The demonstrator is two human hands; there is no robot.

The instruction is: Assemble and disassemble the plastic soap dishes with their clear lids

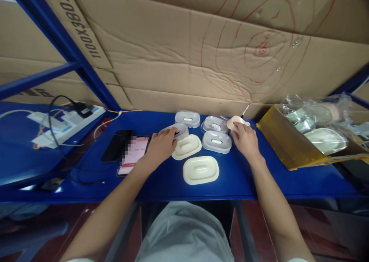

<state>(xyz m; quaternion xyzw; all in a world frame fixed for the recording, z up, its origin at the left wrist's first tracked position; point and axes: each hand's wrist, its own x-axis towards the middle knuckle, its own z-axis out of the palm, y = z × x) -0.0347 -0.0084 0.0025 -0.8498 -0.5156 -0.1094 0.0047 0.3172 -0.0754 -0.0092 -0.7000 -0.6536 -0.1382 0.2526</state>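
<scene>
My left hand (163, 143) is closed on the near side of a grey oval dish (182, 131), left of centre on the blue table. At the right, my right hand (244, 137) holds a small pinkish round piece (235, 121) between its fingers. Between my hands lie more grey dishes, one at the back (187, 118), one in clear wrap (213, 124) and one nearer (216, 141). Two cream oval pieces lie closer to me, one (187, 147) beside my left fingers and one (201, 170) near the table's front.
Two phones, one dark (117, 146) and one lit (135, 154), lie left of my left hand. Beyond them is a white power strip (69, 126) with loose cables. An open carton (284, 146) with wrapped pieces stands at the right. Cardboard (161, 62) walls the back.
</scene>
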